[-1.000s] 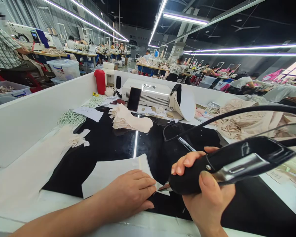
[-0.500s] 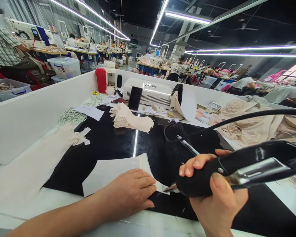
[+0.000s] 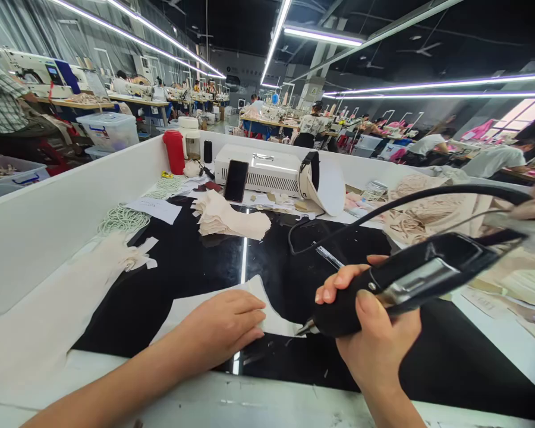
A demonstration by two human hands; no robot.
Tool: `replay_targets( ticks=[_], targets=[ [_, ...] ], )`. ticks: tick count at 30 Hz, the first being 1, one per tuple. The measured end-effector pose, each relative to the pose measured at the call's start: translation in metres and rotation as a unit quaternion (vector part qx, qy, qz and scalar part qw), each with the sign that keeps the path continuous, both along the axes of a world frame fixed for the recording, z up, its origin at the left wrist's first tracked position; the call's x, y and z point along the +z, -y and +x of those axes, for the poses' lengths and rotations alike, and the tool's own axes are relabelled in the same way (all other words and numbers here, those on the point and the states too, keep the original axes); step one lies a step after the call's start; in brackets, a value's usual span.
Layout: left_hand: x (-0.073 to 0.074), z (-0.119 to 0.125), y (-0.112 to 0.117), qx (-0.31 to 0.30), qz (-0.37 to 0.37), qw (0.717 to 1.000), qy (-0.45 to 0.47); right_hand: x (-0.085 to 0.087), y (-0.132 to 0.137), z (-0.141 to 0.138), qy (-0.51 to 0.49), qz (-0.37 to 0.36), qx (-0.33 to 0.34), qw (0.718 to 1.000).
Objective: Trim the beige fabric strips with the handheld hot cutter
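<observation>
My left hand (image 3: 220, 326) lies flat, fingers stretched, on a white fabric piece (image 3: 267, 309) spread over the glossy black worktop (image 3: 196, 267). My right hand (image 3: 377, 342) is wrapped round a black corded hand tool (image 3: 410, 279). The tool's metal tip (image 3: 304, 329) points left and down, close to the edge of the white fabric piece, just right of my left fingertips. A black cable (image 3: 383, 209) arcs from the tool toward the back of the table.
A stack of beige fabric pieces (image 3: 225, 217), a phone (image 3: 236, 180) leaning on a white machine (image 3: 263, 169), a red flask (image 3: 175, 151), green-white cord (image 3: 122, 219) and a beige fabric heap (image 3: 428, 211) lie behind. White walls (image 3: 57, 214) border the table. Other workers sit at distant tables.
My right hand and the tool shifted left and slightly up, bringing the tip nearer the fabric. My left hand slid a little left on the piece. The view tilted down slightly.
</observation>
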State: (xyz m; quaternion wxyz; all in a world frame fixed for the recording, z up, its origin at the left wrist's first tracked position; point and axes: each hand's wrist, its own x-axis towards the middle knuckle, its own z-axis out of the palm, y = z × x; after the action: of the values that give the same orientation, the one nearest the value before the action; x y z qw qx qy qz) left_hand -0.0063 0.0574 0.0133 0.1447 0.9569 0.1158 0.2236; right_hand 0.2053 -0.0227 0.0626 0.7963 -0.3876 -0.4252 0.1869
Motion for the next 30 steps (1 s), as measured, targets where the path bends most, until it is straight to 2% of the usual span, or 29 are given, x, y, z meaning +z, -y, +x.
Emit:
replay_targets(
  ticks=[5,9,13,15,17,20,24,30],
  targets=[
    [-0.004,-0.006,-0.013,0.021,-0.009,1.0,-0.019,-0.008,-0.027,0.013,0.015,-0.003,-0.024,1.0],
    [-0.003,-0.009,-0.003,0.062,-0.04,0.996,-0.04,-0.007,-0.049,0.013,0.017,-0.001,-0.021,1.0],
    [0.009,-0.014,0.008,0.094,-0.094,0.987,-0.086,-0.004,-0.055,0.003,0.006,0.006,0.004,1.0],
    [0.018,-0.015,0.007,0.096,-0.121,0.982,-0.104,-0.003,-0.055,-0.003,0.005,0.003,0.02,1.0],
    [0.025,-0.014,0.001,0.1,-0.116,0.982,-0.112,-0.003,-0.055,-0.009,0.006,-0.004,0.03,1.0],
    [0.029,-0.006,-0.015,0.084,-0.09,0.987,-0.1,-0.002,-0.058,-0.017,0.003,-0.013,0.036,0.999],
    [0.026,0.007,-0.032,0.024,-0.123,0.987,-0.102,0.001,-0.06,-0.025,-0.002,-0.023,0.037,0.999],
    [0.027,0.013,-0.038,0.01,-0.147,0.973,-0.175,0.003,-0.06,-0.032,-0.002,-0.037,0.057,0.998]
  ],
)
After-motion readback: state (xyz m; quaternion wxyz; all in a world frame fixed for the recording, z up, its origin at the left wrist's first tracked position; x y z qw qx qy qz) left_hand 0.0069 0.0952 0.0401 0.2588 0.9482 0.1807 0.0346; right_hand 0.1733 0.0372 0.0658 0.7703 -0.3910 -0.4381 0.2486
